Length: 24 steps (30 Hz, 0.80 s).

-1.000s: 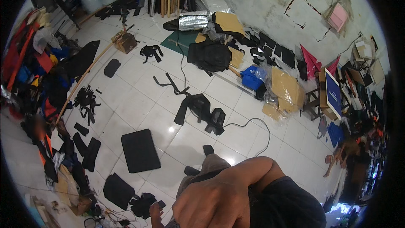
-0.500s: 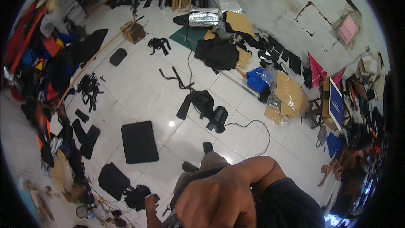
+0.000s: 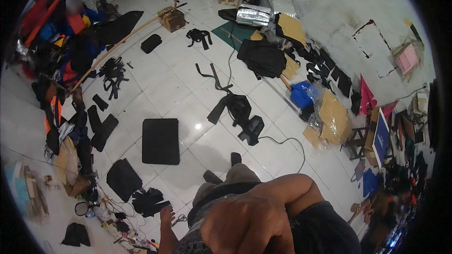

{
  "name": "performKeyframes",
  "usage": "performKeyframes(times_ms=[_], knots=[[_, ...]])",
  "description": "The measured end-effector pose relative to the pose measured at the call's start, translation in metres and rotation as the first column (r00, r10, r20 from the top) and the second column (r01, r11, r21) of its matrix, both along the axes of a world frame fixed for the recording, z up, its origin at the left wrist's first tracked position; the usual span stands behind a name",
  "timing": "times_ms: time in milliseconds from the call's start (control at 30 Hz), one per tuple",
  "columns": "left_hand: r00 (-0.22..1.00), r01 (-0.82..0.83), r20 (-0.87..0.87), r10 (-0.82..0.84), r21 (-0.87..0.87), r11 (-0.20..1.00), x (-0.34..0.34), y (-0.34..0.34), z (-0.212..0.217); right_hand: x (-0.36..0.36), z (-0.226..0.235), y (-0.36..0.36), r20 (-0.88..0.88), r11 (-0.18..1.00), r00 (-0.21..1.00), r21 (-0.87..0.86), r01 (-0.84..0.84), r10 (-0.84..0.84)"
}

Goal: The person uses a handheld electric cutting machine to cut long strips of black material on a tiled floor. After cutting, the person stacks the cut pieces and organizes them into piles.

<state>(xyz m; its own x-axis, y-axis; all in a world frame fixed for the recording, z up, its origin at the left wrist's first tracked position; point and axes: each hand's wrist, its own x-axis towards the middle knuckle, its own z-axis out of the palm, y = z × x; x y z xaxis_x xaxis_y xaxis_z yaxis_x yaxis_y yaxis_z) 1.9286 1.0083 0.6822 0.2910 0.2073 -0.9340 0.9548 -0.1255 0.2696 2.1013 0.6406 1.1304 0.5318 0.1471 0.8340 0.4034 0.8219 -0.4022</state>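
Note:
My right hand (image 3: 235, 221) is raised close in front, with the arm bent at the elbow. Its back faces up and its fingers are hidden. Lower down at my left side hangs my left hand (image 3: 166, 214), fingers loosely apart and nothing visible in them. In the picture, black fabric pieces (image 3: 147, 202) appear right beside that hand; contact cannot be told. A pair of scissors (image 3: 180, 219) shows between the hand and my body. Ahead on the tiles lie a black square panel (image 3: 160, 141) and a black piece with straps (image 3: 239, 110).
Black strips (image 3: 113, 76) and a wooden pole (image 3: 115, 42) lie to the left, by a heap of coloured fabric (image 3: 61, 28). A grey cable (image 3: 299, 146) crosses the floor. To the right are brown sheets (image 3: 335, 116), a blue container (image 3: 300, 95) and a small dark stand (image 3: 356, 143).
The view has shifted, so the floor items sit further right in the picture. The scissors and a black cloth at the lower left show more fully. My right hand stays raised.

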Motion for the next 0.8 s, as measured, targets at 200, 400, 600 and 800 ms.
performKeyframes(times_ms=[200, 400, 600, 800], knots=[[0.999, -0.002, 0.035, 0.003, -0.040, 0.999, -0.004, 0.012, -0.017, 0.007, 0.008, -0.003, 0.033, 0.995, 0.997, -0.074, -0.064, 0.067], [0.998, 0.001, 0.059, 0.003, -0.065, 0.998, -0.001, 0.005, -0.011, 0.003, 0.007, -0.005, -0.038, 0.992, 0.998, -0.114, -0.053, 0.049], [0.998, -0.028, 0.063, 0.031, -0.039, 0.999, 0.000, 0.011, -0.009, 0.011, 0.011, 0.000, 0.001, 0.981, 0.991, -0.144, -0.133, 0.135], [0.998, -0.010, 0.068, 0.014, -0.062, 0.998, 0.006, 0.019, -0.008, 0.019, 0.003, 0.012, 0.092, 0.989, 0.992, -0.127, -0.074, 0.086]])
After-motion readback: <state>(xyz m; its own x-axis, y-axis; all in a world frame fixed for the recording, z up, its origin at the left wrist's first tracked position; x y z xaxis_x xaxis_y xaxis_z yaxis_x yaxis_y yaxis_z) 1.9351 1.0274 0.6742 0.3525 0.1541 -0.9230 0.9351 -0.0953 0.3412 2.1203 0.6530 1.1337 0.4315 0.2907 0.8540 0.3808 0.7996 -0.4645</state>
